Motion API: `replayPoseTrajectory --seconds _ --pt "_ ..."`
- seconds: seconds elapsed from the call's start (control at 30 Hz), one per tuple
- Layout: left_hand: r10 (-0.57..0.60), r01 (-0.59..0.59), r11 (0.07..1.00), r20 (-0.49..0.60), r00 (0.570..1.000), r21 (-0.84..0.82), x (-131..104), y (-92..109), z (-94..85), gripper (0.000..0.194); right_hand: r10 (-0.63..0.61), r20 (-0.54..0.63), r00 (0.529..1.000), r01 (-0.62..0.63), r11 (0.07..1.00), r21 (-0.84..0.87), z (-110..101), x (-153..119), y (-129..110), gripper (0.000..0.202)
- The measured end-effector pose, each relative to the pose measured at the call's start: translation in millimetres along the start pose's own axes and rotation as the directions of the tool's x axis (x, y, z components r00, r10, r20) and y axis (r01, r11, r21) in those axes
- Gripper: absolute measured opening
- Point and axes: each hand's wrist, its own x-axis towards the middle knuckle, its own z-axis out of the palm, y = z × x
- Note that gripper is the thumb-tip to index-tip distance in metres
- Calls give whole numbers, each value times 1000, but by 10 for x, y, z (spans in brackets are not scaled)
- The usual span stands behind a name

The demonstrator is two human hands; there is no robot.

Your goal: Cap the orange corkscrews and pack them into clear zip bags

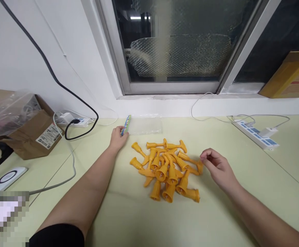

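Observation:
My left hand (118,138) is closed round the near end of a colourful printed strip (126,125), at the edge of a clear plastic bag (146,125) lying flat by the wall. In front of me is a loose pile of yellow plastic T-handled pieces with bell-shaped ends (161,173); small metal parts show inside some of the bells. At the pile's right side, my right hand (217,167) has thumb and fingers pinched together at the handle of one yellow T-handled piece (190,161). That handle is slightly blurred, and the fingers partly hide the contact.
A power strip (256,134) with plugs lies at the right; another power strip (81,122) is at the left. An opened cardboard box (33,133) holds plastic bags. A black cable (54,73) hangs at the left. A yellow carton (288,75) leans by the window.

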Motion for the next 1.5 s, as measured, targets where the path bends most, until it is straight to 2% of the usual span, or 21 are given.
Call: replayPoseTrajectory --seconds 0.13,0.23,0.37,0.5,0.63,0.8,0.87,0.93,1.03,1.07,1.13,1.2,1.3,1.37,1.5 --pt "-73 74 997 16 997 -31 153 -49 -21 41 14 109 994 -3 995 -105 -163 400 180 24" --pt "-96 97 995 25 995 -28 351 -43 -51 41 25 204 979 1 992 -127 -181 748 279 28" --pt "-123 123 992 26 992 -14 597 1 -33 42 54 364 930 9 986 -168 -143 1167 213 32" --pt "-113 114 993 21 993 -25 655 93 3 41 78 342 936 -5 977 -211 -92 1374 106 33" --pt "28 -26 995 -14 1000 92 496 295 -75 34 74 348 935 6 975 -223 37 1275 148 29" --pt "226 -219 968 -47 973 124 58 638 -242 29 -42 351 935 147 949 -278 222 907 200 22" --pt "261 -258 962 -17 965 93 -180 780 -301 28 -68 303 950 173 926 -335 247 745 190 22" --pt "278 -279 960 38 960 32 -442 912 -354 27 -36 258 965 136 915 -379 248 599 188 25" --pt "297 -277 953 185 937 -127 -839 1049 -399 24 20 219 975 76 903 -423 241 441 221 34" --pt "313 -281 946 233 921 -161 -959 1067 -399 23 15 213 977 82 895 -438 244 407 238 37" --pt "371 -331 926 264 890 -183 -1156 1057 -374 19 -18 212 977 120 870 -478 256 367 268 39" --pt "427 -393 902 236 873 -178 -1279 991 -323 15 -47 219 975 156 843 -515 269 350 282 35" --pt "463 -435 884 196 865 -169 -1328 848 -224 12 -37 220 975 150 839 -522 272 341 280 27" --pt "439 -406 895 199 876 -187 -1303 769 -160 10 -7 202 979 110 859 -501 257 330 280 26" --pt "325 -258 926 233 917 -276 -1253 703 -74 9 69 158 985 -3 923 -386 209 303 312 26"
